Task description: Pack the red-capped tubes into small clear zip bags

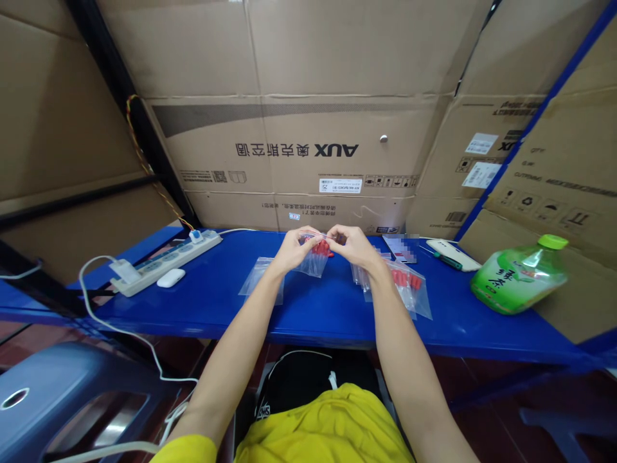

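Observation:
Between my two hands, a clear plastic zip bag point(314, 265) with small red pieces point(324, 245) hangs just above the blue table. My left hand point(297, 248) pinches its top edge on the left. On the right, my right hand point(353, 245) has its fingers closed on the same edge. More clear bags with red pieces point(405, 278) lie beside and partly under my right forearm. A flat clear bag point(255, 276) rests by my left forearm, partly covered by it. What exact kind the red pieces are is too small to tell.
A green drink bottle point(519, 275) leans at the right, near a white phone-like slab point(454, 254) and a screwdriver point(441, 257). At left are a power strip point(168, 260) and a white case point(171, 278). Cardboard point(289, 122) walls the back of the blue table point(318, 318).

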{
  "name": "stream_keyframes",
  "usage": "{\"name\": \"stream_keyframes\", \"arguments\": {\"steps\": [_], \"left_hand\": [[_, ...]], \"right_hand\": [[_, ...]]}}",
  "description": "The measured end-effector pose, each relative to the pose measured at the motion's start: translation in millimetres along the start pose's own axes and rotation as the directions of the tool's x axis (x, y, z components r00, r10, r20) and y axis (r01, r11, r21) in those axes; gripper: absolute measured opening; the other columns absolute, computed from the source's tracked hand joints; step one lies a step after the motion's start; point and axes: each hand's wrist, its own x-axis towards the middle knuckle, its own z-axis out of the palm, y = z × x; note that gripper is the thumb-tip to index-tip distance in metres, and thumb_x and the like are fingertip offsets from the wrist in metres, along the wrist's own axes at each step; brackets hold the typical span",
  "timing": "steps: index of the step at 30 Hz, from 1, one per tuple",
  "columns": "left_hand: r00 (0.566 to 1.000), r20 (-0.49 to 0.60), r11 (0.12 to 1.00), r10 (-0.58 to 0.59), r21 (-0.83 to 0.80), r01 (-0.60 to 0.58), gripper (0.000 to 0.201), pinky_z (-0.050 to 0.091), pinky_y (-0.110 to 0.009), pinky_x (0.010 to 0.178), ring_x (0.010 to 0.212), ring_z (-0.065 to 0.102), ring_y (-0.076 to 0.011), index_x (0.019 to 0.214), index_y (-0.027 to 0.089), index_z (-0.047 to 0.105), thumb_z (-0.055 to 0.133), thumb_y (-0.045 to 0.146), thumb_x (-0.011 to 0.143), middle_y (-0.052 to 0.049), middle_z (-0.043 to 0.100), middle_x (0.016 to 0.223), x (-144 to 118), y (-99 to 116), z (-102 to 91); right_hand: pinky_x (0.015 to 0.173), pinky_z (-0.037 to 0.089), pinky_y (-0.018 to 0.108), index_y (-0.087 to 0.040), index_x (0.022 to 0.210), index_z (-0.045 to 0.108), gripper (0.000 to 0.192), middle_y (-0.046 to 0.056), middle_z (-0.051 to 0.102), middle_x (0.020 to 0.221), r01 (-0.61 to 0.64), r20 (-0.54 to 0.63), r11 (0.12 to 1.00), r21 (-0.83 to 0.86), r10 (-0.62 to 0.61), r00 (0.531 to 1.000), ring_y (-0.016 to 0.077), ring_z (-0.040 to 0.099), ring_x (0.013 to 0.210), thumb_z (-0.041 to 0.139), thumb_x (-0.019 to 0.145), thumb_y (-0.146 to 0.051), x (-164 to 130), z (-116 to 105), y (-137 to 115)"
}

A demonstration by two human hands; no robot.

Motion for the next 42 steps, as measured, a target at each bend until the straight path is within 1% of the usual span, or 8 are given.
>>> {"name": "stream_keyframes", "arguments": {"steps": [8, 12, 18, 25, 29, 32, 37, 42], "left_hand": [[0.998, -0.046, 0.999, -0.045, -0.021, 0.044, 0.036, 0.053, -0.032, 0.084, 0.087, 0.070, -0.0203, 0.088, 0.015, 0.077, 0.074, 0.051, 0.086, -0.010, 0.076, 0.095, 0.8, -2.0, 2.2], [0.996, -0.074, 0.999, -0.053, -0.001, 0.053, 0.035, 0.053, -0.031, 0.082, 0.086, 0.070, -0.0198, 0.091, 0.016, 0.077, 0.076, 0.050, 0.084, -0.009, 0.077, 0.095, 0.2, -1.8, 3.5], [0.992, -0.101, 0.997, -0.077, -0.011, 0.077, 0.035, 0.054, -0.031, 0.083, 0.085, 0.070, -0.0194, 0.093, 0.015, 0.076, 0.077, 0.048, 0.082, -0.008, 0.078, 0.094, 0.4, -4.9, 2.3], [0.984, -0.127, 0.992, -0.126, -0.021, 0.124, 0.038, 0.052, -0.029, 0.072, 0.079, 0.068, -0.0192, 0.094, 0.015, 0.080, 0.075, 0.052, 0.084, -0.008, 0.078, 0.091, 3.4, -19.7, -3.6], [0.979, -0.123, 0.981, -0.161, -0.127, 0.145, 0.042, 0.054, -0.031, 0.076, 0.082, 0.070, -0.0207, 0.092, 0.015, 0.079, 0.078, 0.056, 0.080, -0.009, 0.079, 0.093, 4.3, -19.0, -4.3], [0.969, -0.116, 0.958, -0.217, -0.217, 0.188, 0.046, 0.054, -0.031, 0.075, 0.083, 0.070, -0.0213, 0.090, 0.015, 0.078, 0.079, 0.059, 0.077, -0.009, 0.079, 0.094, 3.6, -14.6, -4.8], [0.950, -0.142, 0.941, -0.279, -0.239, 0.241, 0.042, 0.051, -0.030, 0.076, 0.079, 0.068, -0.0192, 0.084, 0.016, 0.080, 0.083, 0.057, 0.074, -0.006, 0.078, 0.087, 1.8, -10.3, -5.9], [0.928, -0.178, 0.931, -0.326, -0.230, 0.283, 0.043, 0.049, -0.030, 0.071, 0.077, 0.068, -0.0197, 0.078, 0.017, 0.079, 0.085, 0.059, 0.071, -0.007, 0.078, 0.081, 2.3, -12.4, -8.4]], "right_hand": [[0.071, 0.047, 0.029, -0.019, 0.088, 0.072, 0.026, 0.004, 0.073, 0.083, -0.003, -0.061, 1.000, -0.020, 0.002, 0.998, 0.0179, 0.063, 0.075, 0.066, 0.089, -0.044, 1.4, -0.1, -0.7], [0.071, 0.046, 0.029, -0.019, 0.085, 0.071, 0.026, 0.005, 0.074, 0.084, 0.008, -0.066, 1.000, -0.030, -0.010, 0.998, 0.0187, 0.064, 0.075, 0.065, 0.091, -0.043, 2.3, -1.1, 2.8], [0.069, 0.042, 0.028, -0.019, 0.085, 0.068, 0.025, 0.002, 0.070, 0.078, -0.005, -0.054, 0.997, -0.077, 0.001, 0.999, 0.0162, 0.059, 0.069, 0.060, 0.093, -0.041, 3.1, 0.8, 7.9], [0.066, 0.042, 0.028, -0.019, 0.084, 0.065, 0.028, 0.002, 0.067, 0.075, -0.031, -0.052, 0.999, -0.045, 0.028, 0.998, 0.0163, 0.058, 0.067, 0.058, 0.093, -0.045, 3.3, -0.5, 16.4], [0.062, 0.039, 0.027, -0.019, 0.078, 0.064, 0.036, 0.000, 0.063, 0.069, -0.083, -0.073, 0.996, -0.043, 0.079, 0.994, 0.0154, 0.054, 0.064, 0.062, 0.090, -0.053, 3.5, -0.9, 18.6], [0.059, 0.035, 0.026, -0.020, 0.069, 0.059, 0.047, -0.002, 0.056, 0.061, -0.098, -0.044, 0.993, -0.063, 0.096, 0.994, 0.0141, 0.048, 0.061, 0.060, 0.091, -0.061, 3.0, -3.1, 16.2], [0.060, 0.035, 0.026, -0.022, 0.065, 0.047, 0.055, -0.003, 0.047, 0.062, -0.061, 0.005, 0.998, 0.030, 0.061, 0.998, 0.0134, 0.045, 0.061, 0.054, 0.092, -0.069, 2.1, -5.8, 11.6], [0.061, 0.035, 0.027, -0.022, 0.066, 0.043, 0.059, -0.003, 0.047, 0.063, -0.063, 0.006, 0.995, 0.076, 0.063, 0.998, 0.0137, 0.043, 0.062, 0.053, 0.090, -0.075, 1.2, -7.7, 12.3]]}}
